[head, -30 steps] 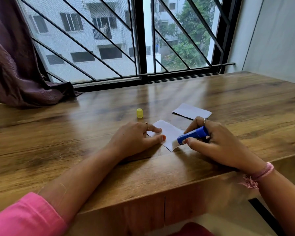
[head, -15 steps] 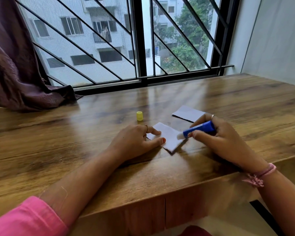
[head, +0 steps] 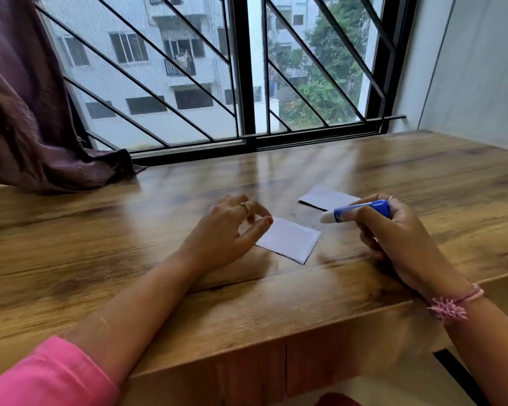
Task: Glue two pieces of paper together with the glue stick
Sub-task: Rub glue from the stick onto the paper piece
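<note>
- Worktop (head: 423,177) risk comes first: it is smooth and glossy, so a light sheet could skate across it if pressed at a slant, and any glue that runs over an edge would smear onto the wood.
- Near paper (head: 288,240) lies flat at the middle, apparently free. Left hand (head: 226,232), at its 9 o'clock, hovers with fingers loosely spread and grips nothing; whether the thumb tip touches the sheet's corner I cannot tell. With nothing pinning it, the sheet may slide or turn when the second one is pressed on, leaving the edges misaligned.
- Far paper (head: 327,197) sits at 1 o'clock of the near one, partly behind the stick. Reaching for it with the stick in hand could drag the bare tip across it or across the worktop.
- Right hand (head: 393,232), at 3 o'clock of the near paper, is curled round the glue stick (head: 361,211), held nearly level above the worktop, pointing toward 9 o'clock.
- White tip (head: 327,216) is uncapped and clear of both sheets. Left exposed it could dry or pick up dust, and glue already spread, if any, may skin over before the sheets meet. No cap is in view.
</note>
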Motion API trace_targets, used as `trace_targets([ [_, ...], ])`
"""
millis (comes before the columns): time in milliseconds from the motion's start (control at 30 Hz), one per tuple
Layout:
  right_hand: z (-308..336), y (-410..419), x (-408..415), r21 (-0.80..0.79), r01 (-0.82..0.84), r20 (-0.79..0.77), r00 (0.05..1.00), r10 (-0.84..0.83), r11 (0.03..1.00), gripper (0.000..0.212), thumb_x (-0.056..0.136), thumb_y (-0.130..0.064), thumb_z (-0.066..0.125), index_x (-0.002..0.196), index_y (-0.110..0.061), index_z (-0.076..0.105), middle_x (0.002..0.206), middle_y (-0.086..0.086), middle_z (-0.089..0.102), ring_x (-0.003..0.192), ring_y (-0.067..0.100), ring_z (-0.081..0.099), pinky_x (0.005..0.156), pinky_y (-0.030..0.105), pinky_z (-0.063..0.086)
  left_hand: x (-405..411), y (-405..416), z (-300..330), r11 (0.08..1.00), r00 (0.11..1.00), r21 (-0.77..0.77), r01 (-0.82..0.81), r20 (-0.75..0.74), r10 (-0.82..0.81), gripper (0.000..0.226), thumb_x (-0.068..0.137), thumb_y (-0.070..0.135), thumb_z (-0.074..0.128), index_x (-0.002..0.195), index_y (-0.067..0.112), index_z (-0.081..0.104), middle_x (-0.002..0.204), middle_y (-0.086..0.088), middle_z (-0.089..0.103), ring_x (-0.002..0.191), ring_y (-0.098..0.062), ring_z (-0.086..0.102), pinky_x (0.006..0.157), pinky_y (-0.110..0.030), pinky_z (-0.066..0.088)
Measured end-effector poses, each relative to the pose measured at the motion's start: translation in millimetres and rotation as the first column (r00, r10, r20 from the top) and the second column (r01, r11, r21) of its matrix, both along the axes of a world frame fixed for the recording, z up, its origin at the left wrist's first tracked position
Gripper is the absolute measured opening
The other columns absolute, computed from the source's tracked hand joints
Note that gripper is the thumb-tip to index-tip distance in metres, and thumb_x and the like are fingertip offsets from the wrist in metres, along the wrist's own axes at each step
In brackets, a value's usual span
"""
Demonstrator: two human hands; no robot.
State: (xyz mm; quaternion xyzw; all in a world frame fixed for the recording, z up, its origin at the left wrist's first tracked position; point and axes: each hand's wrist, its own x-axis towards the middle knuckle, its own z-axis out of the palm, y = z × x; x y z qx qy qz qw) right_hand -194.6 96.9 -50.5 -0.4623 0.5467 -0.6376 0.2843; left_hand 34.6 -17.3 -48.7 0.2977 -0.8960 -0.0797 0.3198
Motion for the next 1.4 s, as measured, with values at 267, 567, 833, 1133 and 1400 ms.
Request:
trace_targets([
  [267,3,4,3,0.003,-0.023,0.012,1.000,0.023,1.000,0.035,0.054,-0.037,0.070,0.079,-0.014,0.059,0.055,0.005,0.037,0.043,0.013,0.028,0.037,0.021,0.022,6,-12,-4,0.969,0.928,0.165,0.184,0.295,-0.226,0.047,0.089,0.055,0.027,0.119,0.042,0.061,0.131,0.023,0.055,0.131,-0.015,0.039,0.106,-0.052,0.027],
  [567,-3,0,-3,0.028,0.012,0.010,1.000,-0.012,1.000,0.004,0.086,-0.006,0.058,0.090,-0.007,0.058,0.052,0.001,0.041,0.040,0.011,0.032,0.035,0.018,0.027,-1,8,3,0.978,0.922,0.194,0.079,0.358,-0.146,0.077,0.080,0.075,0.011,0.121,0.037,0.064,0.117,0.015,0.048,0.116,-0.003,0.036,0.105,-0.046,0.028],
  [833,-4,-2,-4,0.031,0.024,0.036,0.999,-0.025,0.999,0.006,0.086,-0.007,0.058,0.092,-0.008,0.057,0.051,0.001,0.041,0.040,0.010,0.032,0.035,0.020,0.027,-2,6,1,0.979,0.959,0.194,0.054,0.264,-0.105,0.064,0.087,0.067,0.011,0.135,0.044,0.046,0.121,0.016,0.043,0.126,-0.013,0.032,0.108,-0.050,0.024],
  [1133,-6,-3,-5,0.012,0.023,0.015,1.000,-0.024,1.000,0.006,0.086,-0.006,0.058,0.092,-0.005,0.057,0.049,0.000,0.041,0.040,0.011,0.031,0.036,0.019,0.026,17,-10,6,0.926,0.919,0.313,0.210,0.259,-0.296,0.043,0.089,0.044,0.030,0.117,0.040,0.062,0.133,0.030,0.052,0.134,-0.009,0.030,0.110,-0.047,0.020],
  [1400,-5,-3,-5,0.027,0.020,0.005,1.000,-0.020,0.999,0.008,0.085,-0.008,0.059,0.093,-0.005,0.057,0.052,0.003,0.042,0.042,0.012,0.033,0.036,0.020,0.028,9,-2,5,0.930,0.907,0.321,0.180,0.312,-0.283,0.052,0.086,0.056,0.021,0.119,0.047,0.061,0.124,0.021,0.050,0.123,-0.003,0.033,0.105,-0.049,0.026],
])
